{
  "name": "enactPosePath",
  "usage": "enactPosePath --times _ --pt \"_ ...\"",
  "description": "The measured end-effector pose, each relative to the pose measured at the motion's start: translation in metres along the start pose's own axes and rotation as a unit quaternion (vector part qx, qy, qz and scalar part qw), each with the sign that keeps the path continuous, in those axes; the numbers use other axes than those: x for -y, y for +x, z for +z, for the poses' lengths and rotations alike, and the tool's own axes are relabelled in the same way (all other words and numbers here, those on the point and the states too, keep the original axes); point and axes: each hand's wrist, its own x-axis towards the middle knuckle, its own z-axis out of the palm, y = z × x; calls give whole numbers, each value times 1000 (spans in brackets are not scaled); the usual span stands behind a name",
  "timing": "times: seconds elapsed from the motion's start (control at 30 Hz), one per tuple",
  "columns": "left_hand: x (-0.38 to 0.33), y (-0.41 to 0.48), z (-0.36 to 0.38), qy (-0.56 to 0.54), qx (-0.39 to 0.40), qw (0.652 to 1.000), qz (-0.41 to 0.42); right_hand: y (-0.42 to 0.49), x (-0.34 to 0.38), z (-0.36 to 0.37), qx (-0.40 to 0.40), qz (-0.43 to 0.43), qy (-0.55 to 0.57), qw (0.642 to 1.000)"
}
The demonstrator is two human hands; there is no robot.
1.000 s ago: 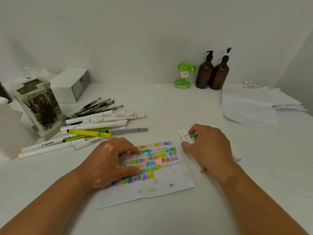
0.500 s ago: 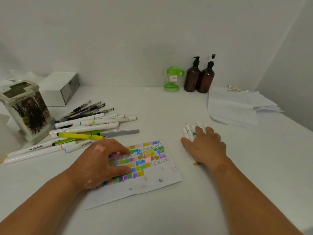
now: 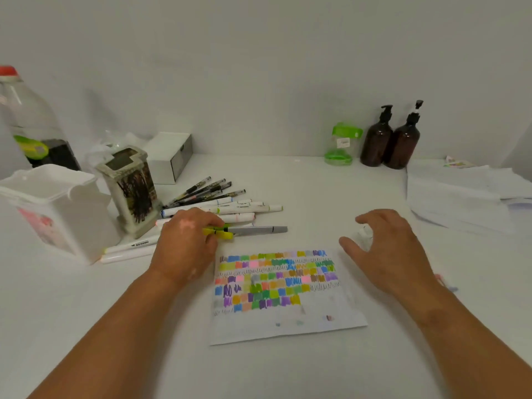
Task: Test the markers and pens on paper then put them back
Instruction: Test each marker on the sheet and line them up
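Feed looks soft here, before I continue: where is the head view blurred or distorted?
Head view: the right hand and the white markers under it are motion-smeared, grip unreadable; left hand on the yellow marker soft; swatch paper fairly sharp; wide-angle tilts the clear bottle at the left edge; light even, no glare.

The white paper (image 3: pixel 288 329) bears rows of multicoloured scribble patches and grey squiggles. There are a yellow marker (image 3: pixel 227 235), a grey marker (image 3: pixel 259 229) and a white counter (image 3: pixel 302 182).
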Motion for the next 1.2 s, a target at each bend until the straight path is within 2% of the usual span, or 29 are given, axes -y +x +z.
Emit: enactPosePath --times 0.07,0.13,0.3,0.37,0.43,0.5,0.53,0.6,0.67,0.7,0.8,0.9,0.97,1.03,1.1,1.13,1.2 --pt "12 5 -1 45 12 998 -42 -9 25 4 -10 -96 50 994" --pt "15 6 3 52 30 996 -58 -18 43 11 20 -160 67 985" --pt "13 9 8 53 44 996 -59 -28 50 23 55 -195 95 975" --pt "11 11 6 54 16 997 -45 -28 46 21 48 -197 103 974" --pt "2 10 0 22 -52 998 8 -28 44 19 39 -194 113 974" --pt "-12 6 -7 -59 -117 990 46 -28 43 17 38 -188 125 973" --pt "-20 3 -10 -118 -128 984 38 -29 44 16 39 -186 137 972" --pt "-34 -4 -10 -281 -93 955 -20 -30 46 16 43 -186 168 967" --pt "-48 -10 -6 -455 -25 887 -70 -32 50 15 48 -181 196 963" --pt "-52 -12 -2 -508 4 857 -81 -32 51 14 49 -173 214 960" --pt "-58 -17 9 -597 78 791 -109 -32 52 14 96 -119 307 939" --pt "-58 -18 12 -615 128 768 -124 -31 51 15 155 -55 407 898" --pt "-59 -19 13 -598 144 779 -117 -28 48 16 139 -36 452 880" --pt "-60 -21 12 -491 139 855 -92 -26 44 16 111 -18 467 877" --pt "-61 -24 13 -346 135 928 -33 -24 40 15 106 -5 473 875" --pt "-62 -26 12 -297 140 944 7 -24 39 13 106 -5 471 876" --pt "-67 -29 12 -247 171 951 78 -24 38 11 117 -15 475 872"
